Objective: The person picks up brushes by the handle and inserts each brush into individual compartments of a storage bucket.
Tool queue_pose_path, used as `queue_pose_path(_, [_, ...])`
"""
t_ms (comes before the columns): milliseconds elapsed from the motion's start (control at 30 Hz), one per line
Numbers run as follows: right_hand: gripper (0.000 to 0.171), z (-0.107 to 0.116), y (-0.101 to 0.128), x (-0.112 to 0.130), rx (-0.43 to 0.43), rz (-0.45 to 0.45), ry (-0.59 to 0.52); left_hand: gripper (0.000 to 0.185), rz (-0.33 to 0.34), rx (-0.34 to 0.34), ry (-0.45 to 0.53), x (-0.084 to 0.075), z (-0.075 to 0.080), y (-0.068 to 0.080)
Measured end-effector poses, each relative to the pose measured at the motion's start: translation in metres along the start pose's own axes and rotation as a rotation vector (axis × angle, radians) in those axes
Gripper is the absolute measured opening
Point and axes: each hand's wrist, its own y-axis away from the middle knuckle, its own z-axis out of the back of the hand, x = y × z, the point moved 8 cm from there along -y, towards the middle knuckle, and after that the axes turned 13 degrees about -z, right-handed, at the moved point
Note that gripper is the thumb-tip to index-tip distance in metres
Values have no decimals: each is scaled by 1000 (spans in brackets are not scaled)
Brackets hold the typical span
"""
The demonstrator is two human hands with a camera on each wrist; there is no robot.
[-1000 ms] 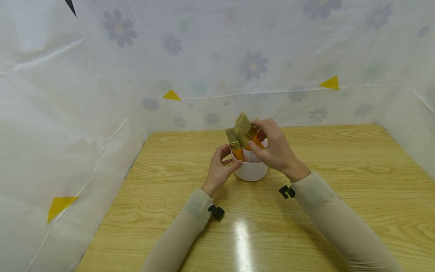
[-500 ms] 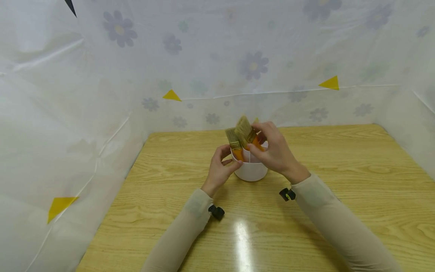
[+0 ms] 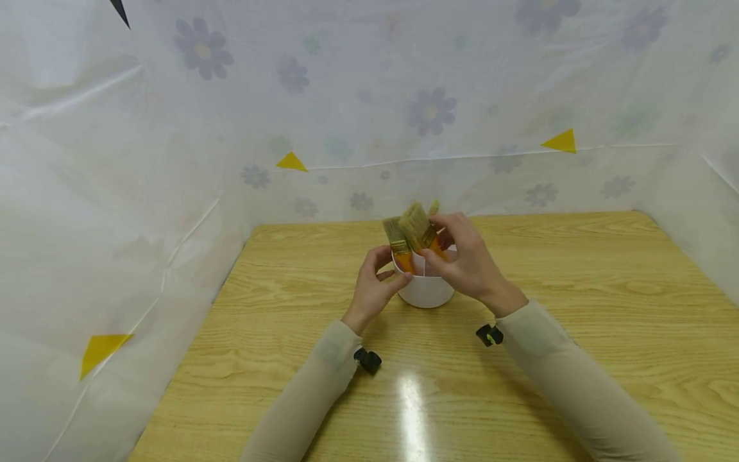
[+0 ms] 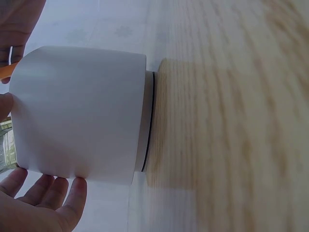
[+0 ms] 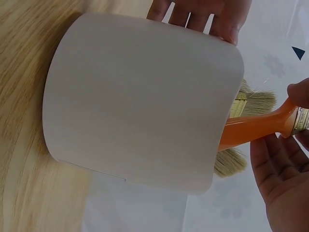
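Note:
A white round cup (image 3: 426, 290) stands in the middle of the wooden table (image 3: 577, 269). My left hand (image 3: 388, 266) holds its left side, thumb and fingers on the wall; those fingers (image 4: 46, 191) lie along the cup (image 4: 82, 113). My right hand (image 3: 435, 247) pinches the orange handle of a paintbrush (image 3: 417, 226), bristles up, its lower end inside the cup. In the right wrist view the orange handle (image 5: 256, 128) runs from the cup (image 5: 140, 101) to my fingers (image 5: 275, 174). A second brush (image 3: 398, 240) stands in the cup's left part.
Clear plastic sheeting with a flower print (image 3: 430, 112) and yellow triangles walls the table at the left, back and right. The tip of another brush (image 3: 433, 206) shows behind my right hand. Small black camera mounts (image 3: 367, 360) sit at both wrists.
My right hand has lowered the paintbrush further into the cup, and its bristles now stand lower, close beside the second brush. The left hand and the cup have stayed put.

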Motion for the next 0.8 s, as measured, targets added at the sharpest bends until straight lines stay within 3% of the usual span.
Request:
queue_pose_path(500, [57, -5, 7, -6, 19, -23, -40, 55, 2, 4, -19, -1, 0, 0])
queue_pose_path(733, [54, -6, 10, -8, 12, -18, -42, 57, 13, 42, 24, -33, -2, -1])
queue_pose_path(800, [53, -6, 10, -9, 10, -21, -42, 58, 15, 50, 18, -35, -2, 0])
